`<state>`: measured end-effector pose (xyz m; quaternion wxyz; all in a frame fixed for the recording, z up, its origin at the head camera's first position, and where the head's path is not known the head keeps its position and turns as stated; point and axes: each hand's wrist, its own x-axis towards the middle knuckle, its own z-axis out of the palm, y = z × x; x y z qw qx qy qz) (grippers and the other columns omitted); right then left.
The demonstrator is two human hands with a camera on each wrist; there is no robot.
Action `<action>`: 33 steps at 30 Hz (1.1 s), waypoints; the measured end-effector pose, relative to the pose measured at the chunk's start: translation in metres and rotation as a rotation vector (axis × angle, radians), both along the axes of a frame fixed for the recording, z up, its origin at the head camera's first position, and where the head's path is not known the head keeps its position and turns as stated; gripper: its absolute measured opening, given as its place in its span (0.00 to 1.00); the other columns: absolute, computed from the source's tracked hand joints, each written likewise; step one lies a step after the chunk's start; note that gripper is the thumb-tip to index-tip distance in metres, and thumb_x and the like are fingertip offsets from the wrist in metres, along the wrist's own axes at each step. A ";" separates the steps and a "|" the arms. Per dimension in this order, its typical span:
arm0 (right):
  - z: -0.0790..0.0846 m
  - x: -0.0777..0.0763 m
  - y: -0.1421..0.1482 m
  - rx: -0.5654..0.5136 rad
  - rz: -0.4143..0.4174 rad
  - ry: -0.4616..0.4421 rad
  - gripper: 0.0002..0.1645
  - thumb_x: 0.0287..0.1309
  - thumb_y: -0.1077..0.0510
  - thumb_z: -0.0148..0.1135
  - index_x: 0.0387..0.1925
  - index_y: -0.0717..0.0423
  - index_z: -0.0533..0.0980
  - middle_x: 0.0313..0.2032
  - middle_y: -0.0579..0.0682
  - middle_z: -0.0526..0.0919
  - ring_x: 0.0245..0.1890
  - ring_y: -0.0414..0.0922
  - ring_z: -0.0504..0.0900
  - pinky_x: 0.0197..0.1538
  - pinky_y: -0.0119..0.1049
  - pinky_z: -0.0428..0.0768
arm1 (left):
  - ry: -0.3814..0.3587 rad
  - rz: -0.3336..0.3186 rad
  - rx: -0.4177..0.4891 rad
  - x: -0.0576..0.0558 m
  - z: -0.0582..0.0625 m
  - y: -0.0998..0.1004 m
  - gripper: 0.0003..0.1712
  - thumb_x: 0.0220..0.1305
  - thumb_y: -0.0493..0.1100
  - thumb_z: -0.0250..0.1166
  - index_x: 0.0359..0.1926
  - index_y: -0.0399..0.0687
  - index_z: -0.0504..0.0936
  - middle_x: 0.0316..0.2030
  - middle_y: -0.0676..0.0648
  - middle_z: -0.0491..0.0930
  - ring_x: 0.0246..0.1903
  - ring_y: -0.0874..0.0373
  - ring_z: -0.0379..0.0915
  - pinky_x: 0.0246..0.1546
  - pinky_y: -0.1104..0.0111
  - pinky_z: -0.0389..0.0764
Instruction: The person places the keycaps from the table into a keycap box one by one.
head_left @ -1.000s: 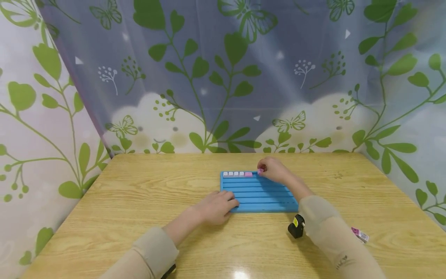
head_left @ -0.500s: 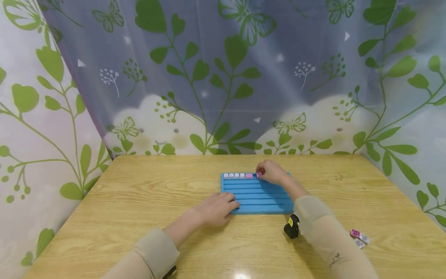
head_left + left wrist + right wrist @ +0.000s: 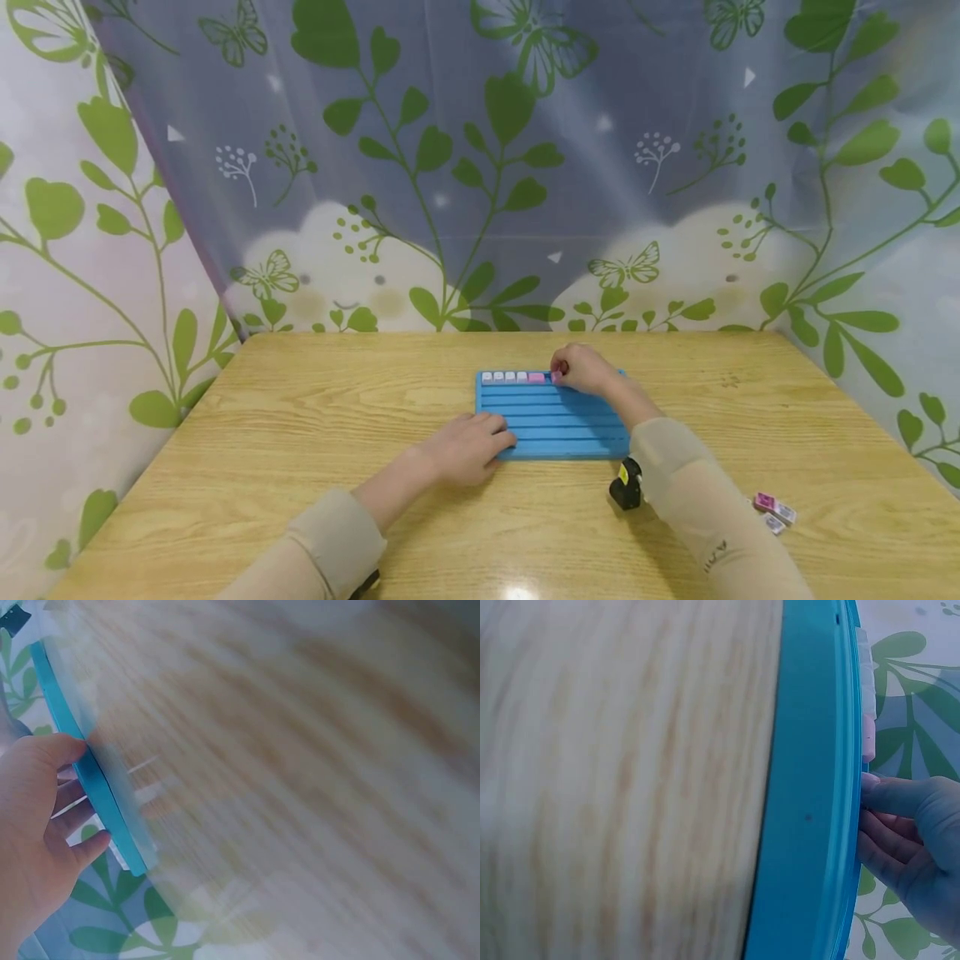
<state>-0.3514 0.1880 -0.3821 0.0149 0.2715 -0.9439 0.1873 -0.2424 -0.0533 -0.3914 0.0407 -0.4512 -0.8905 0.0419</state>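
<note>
A blue ridged tray (image 3: pixel 551 417) lies on the wooden table. In its far groove stand several small white tiles (image 3: pixel 504 377) at the left end, followed by a wider pink tile (image 3: pixel 536 378). My right hand (image 3: pixel 585 369) pinches another small pink tile (image 3: pixel 556 377) at that groove, a short gap to the right of the wider one. The right wrist view shows thumb and fingertips close around this pink tile (image 3: pixel 869 780) by the tray's far edge. My left hand (image 3: pixel 468 447) holds the tray's left front corner, with the thumb (image 3: pixel 71 748) on its blue rim (image 3: pixel 101 787).
To the right, by my right sleeve, lie a magenta-and-white tile (image 3: pixel 765 502) and a white printed tile (image 3: pixel 772 523). A black wrist camera (image 3: pixel 626 485) hangs under the right forearm, in front of the tray. A patterned cloth (image 3: pixel 480 167) hangs behind the table (image 3: pixel 360 375).
My right hand has shifted slightly left with the pink tile, down to the far groove. The right forearm moved left, showing more of the loose tiles. My left hand stays on the corner.
</note>
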 end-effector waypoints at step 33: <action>0.001 0.000 -0.003 0.002 0.006 -0.036 0.08 0.55 0.62 0.63 0.38 0.61 0.78 0.27 0.49 0.77 0.28 0.44 0.73 0.34 0.38 0.74 | -0.012 0.006 0.009 -0.001 -0.002 0.000 0.16 0.66 0.45 0.56 0.53 0.52 0.75 0.41 0.52 0.70 0.42 0.58 0.66 0.45 0.65 0.72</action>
